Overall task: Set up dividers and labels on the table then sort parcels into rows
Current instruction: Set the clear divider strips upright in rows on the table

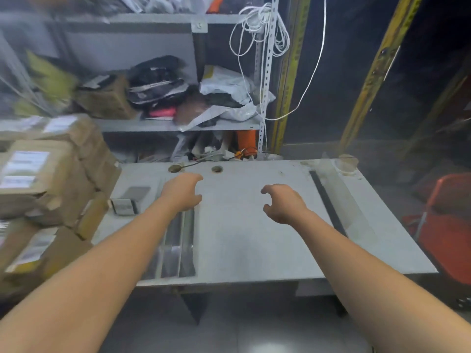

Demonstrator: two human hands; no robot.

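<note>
Head view: clear divider [178,240] runs near-to-far just beneath the left hand [182,192], right hand [283,203] farther off, all fingers [267,188] loosely curled, empty.

Middle of the worktop [242,245] lies open; the left hand [183,192] and right hand [283,203] hover over it with room between them. On the left a clear divider [178,240] runs front to back. Beyond it, a small box [125,206] and stacked parcels [51,179] wall off that side. On the right, a dark strip [328,202] bars the way.
</note>
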